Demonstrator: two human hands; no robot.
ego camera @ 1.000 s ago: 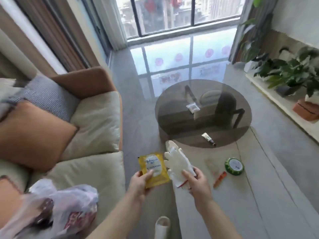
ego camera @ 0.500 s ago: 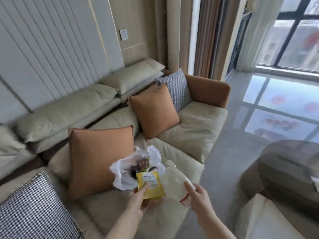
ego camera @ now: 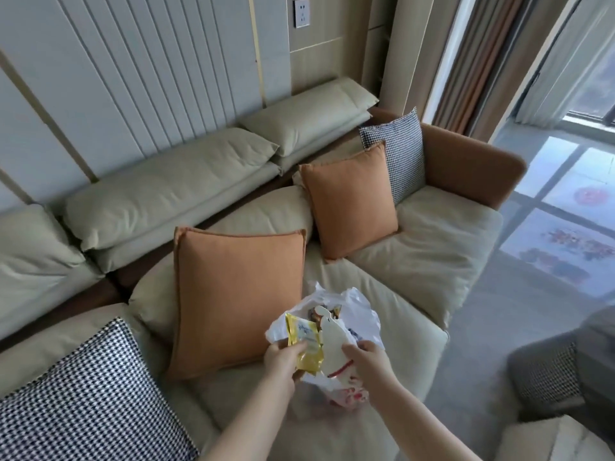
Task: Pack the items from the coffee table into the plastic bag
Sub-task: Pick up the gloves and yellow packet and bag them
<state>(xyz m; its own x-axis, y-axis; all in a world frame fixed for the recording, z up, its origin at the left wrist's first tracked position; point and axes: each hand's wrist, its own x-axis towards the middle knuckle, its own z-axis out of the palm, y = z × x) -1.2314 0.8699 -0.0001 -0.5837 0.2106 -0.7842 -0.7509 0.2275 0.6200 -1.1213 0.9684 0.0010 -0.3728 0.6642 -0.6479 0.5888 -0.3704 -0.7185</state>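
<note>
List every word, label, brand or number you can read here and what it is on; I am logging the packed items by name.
Nothing here reads with certainty.
yellow packet in the left hand: a line of blue script on a pale label, too blurred to quote.
white flat item in the right hand: red marks near the bottom, no legible text.
plastic bag: red print low on its side, unreadable.
wall socket: no text visible.

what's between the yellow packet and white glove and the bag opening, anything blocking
Nothing visible blocks them. The left hand holds the yellow packet and the right hand holds the white glove, both already over the open mouth of the plastic bag on the sofa seat. Only items already packed show inside.
</note>
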